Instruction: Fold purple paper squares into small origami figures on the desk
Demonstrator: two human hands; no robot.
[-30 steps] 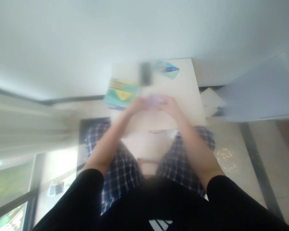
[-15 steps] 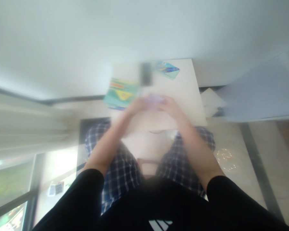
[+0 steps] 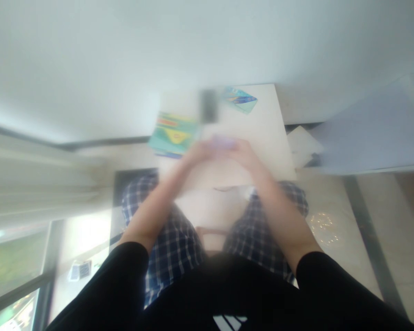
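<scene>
The picture is blurred. My left hand (image 3: 197,153) and my right hand (image 3: 242,153) meet over a small pale table (image 3: 269,138), fingers curled round a small pale purple thing (image 3: 222,142) held between them. What the thing is I cannot make out. Just beyond my left hand lies a green and yellow packet (image 3: 174,133). A dark upright object (image 3: 208,105) stands behind the hands, and a teal card (image 3: 239,99) lies at the table's far edge. My knees in checked trousers (image 3: 174,239) are under the table's near edge.
A white wall fills the top. To the right stands a large pale sheet or board (image 3: 376,133) with white papers (image 3: 303,145) beside it. On the left are a curtain (image 3: 37,184) and a window (image 3: 14,276). Glossy tiled floor (image 3: 334,225) lies right of the table.
Almost nothing differs: both hands stay together on the purple thing, my left hand shifting very slightly.
</scene>
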